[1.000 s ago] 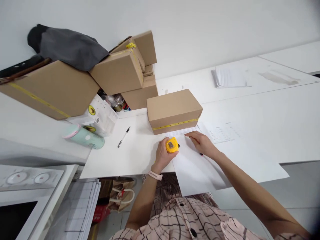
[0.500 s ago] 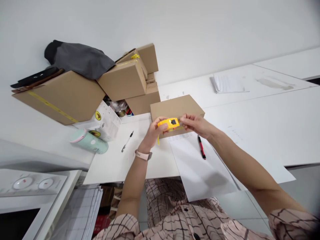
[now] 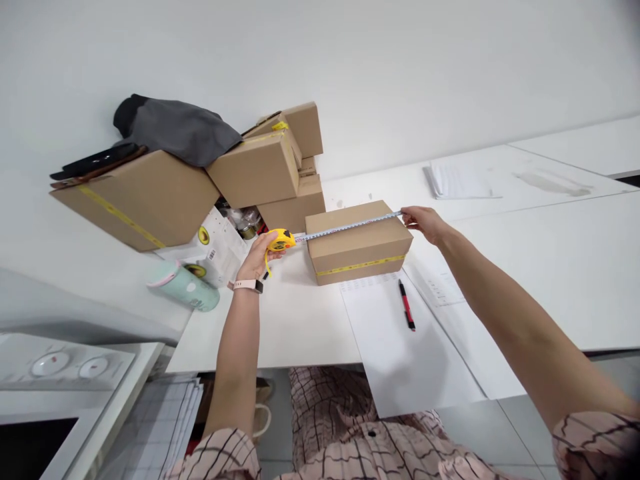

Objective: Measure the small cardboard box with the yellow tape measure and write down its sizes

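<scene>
My left hand (image 3: 260, 255) grips the yellow case of a tape measure (image 3: 281, 241) just left of a brown cardboard box (image 3: 360, 248). A yellow strap dangles from the case. The metal blade (image 3: 350, 227) is drawn out across the top of the box. Its far end is pinched in the fingers of my right hand (image 3: 424, 223), by the box's right edge. Yellow tape runs along the front side of the box. Sheets of paper (image 3: 400, 353) lie in front of it, with a red and black pen (image 3: 407, 305) on them.
Stacked cardboard boxes (image 3: 255, 170) with a grey cloth (image 3: 180, 130) on top stand at the back left. A mint-green bottle (image 3: 186, 285) leans by a white carton (image 3: 223, 243). A microwave (image 3: 70, 380) is at the lower left. A paper stack (image 3: 460, 181) lies farther back.
My hands have moved apart, left hand leftward and right hand to the right and up. The tape blade is now pulled out over the box.
</scene>
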